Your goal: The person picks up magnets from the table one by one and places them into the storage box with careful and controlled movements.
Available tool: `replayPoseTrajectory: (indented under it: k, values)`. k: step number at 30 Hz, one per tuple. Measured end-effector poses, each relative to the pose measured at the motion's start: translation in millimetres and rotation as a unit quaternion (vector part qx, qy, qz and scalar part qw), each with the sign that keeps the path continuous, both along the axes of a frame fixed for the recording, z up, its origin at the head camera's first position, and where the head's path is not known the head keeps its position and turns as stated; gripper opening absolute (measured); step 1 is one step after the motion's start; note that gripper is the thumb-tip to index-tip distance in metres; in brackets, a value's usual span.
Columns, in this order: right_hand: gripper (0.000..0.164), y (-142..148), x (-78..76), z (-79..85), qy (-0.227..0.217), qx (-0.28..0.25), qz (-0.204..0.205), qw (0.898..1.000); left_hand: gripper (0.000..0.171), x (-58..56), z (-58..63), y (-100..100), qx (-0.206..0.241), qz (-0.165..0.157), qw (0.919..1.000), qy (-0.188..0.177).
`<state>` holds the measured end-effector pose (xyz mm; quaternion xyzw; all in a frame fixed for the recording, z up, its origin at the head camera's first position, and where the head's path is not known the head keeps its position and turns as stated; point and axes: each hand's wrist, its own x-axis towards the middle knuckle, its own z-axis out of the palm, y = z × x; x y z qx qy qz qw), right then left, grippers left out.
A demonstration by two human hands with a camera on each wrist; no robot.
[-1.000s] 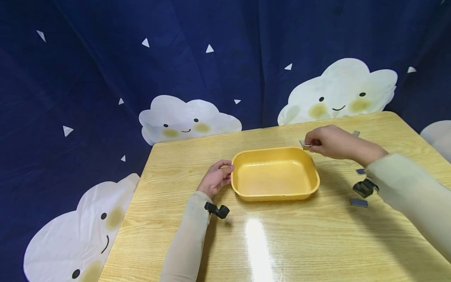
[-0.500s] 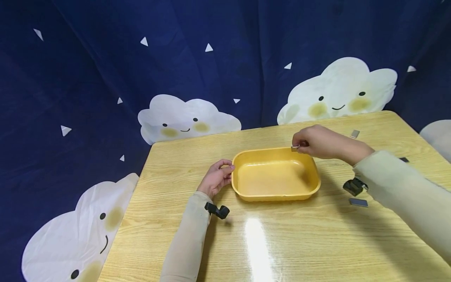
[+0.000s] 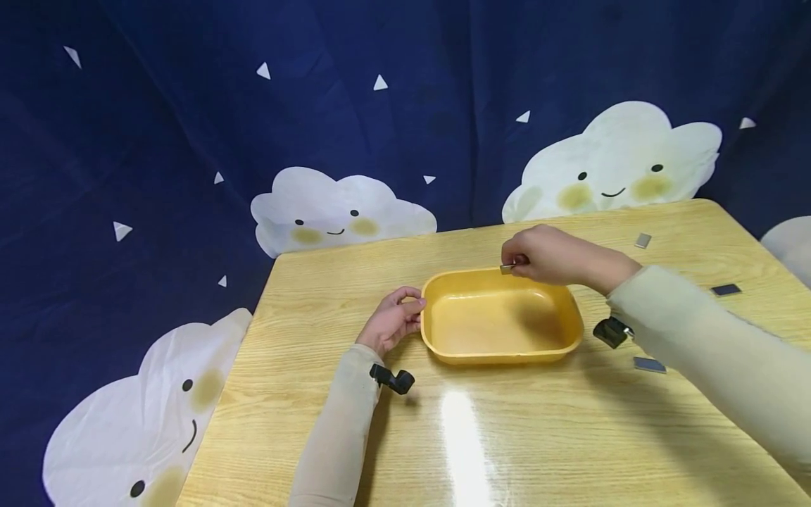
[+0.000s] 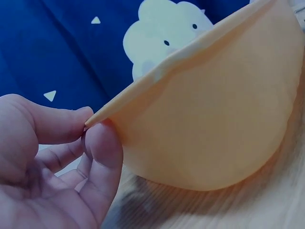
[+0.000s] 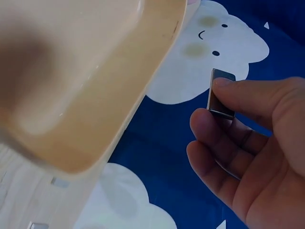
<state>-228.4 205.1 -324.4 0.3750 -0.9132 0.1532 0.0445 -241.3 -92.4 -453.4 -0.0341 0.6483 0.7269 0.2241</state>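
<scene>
A yellow plastic basin (image 3: 481,331) with rounded corners sits on the wooden table, nothing lying inside it. My left hand (image 3: 390,321) pinches its left rim between thumb and index finger; the left wrist view shows the pinched rim (image 4: 138,88) up close. Over the basin's far rim, my right hand (image 3: 546,255) holds a small, flat, shiny dark block (image 5: 222,93) between thumb and fingers. In the head view only one end of that block (image 3: 507,269) sticks out past the fingertips. A soft shadow of the right hand falls inside the basin.
Similar small flat pieces lie to the right: a silvery one (image 3: 643,241) at the back, a dark one (image 3: 725,289) beyond the right sleeve, and a grey-blue one (image 3: 650,365) nearer. A dark blue curtain (image 3: 355,127) with clouds hangs behind the table (image 3: 329,282).
My right hand has moved left with the block, from beyond the basin's far right corner along its far rim. The left hand keeps its place on the basin.
</scene>
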Motion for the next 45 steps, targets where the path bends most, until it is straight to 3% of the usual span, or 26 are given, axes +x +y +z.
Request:
replayPoseTrajectory:
  k: [6,25,45]
  values:
    - [0.015,-11,-0.4,0.3,-0.021,0.003,0.002,1.0,0.015,-0.3,-0.2,2,0.005,-0.005,1.0,-0.005]
    - [0.013,-27,-9.1,-21.6,-0.022,0.018,0.016,0.999,0.015,1.6,-0.1,2,0.015,-0.01,0.9996,-0.02]
    - [0.01,-52,-19.0,-40.4,-0.006,0.017,0.056,0.998,0.014,2.1,0.5,-2,0.015,-0.012,0.9997,-0.016]
